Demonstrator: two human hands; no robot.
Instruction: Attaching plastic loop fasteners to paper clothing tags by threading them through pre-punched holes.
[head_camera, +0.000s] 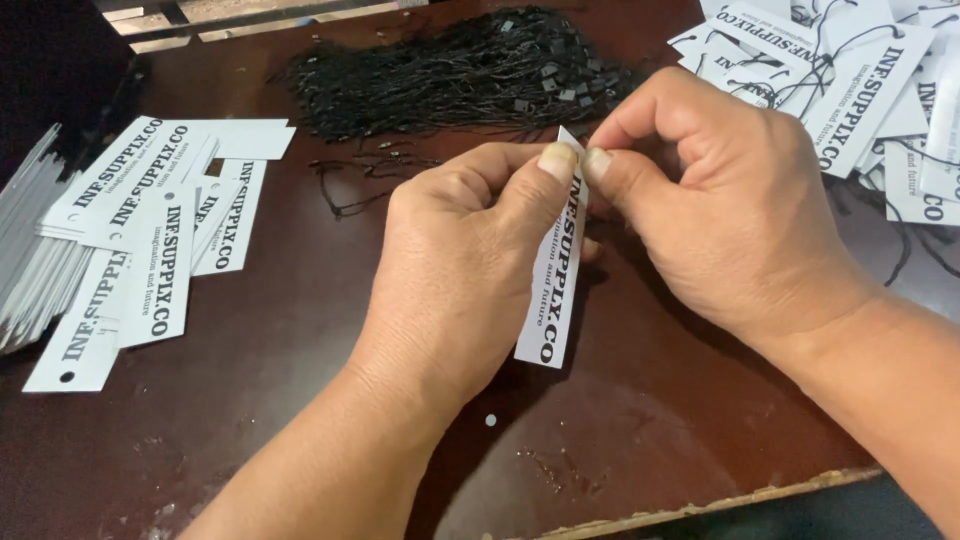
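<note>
While pinched: I hold the white paper tag (553, 290) at centre frame.
Feel: thin, light, bendy, I judge.
Hold: left hand (460, 270) and right hand (720, 210) both nip its top end.

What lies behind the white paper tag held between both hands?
Behind the white paper tag sits a heap of black strings on the dark brown table. The left hand and right hand cover the tag's top end.

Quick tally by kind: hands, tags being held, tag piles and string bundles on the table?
Hands: 2, left hand and right hand
Held white tag: 1
Tag piles: 2, left pile and strung right pile
Black string bundle: 1
Total: 6
</note>
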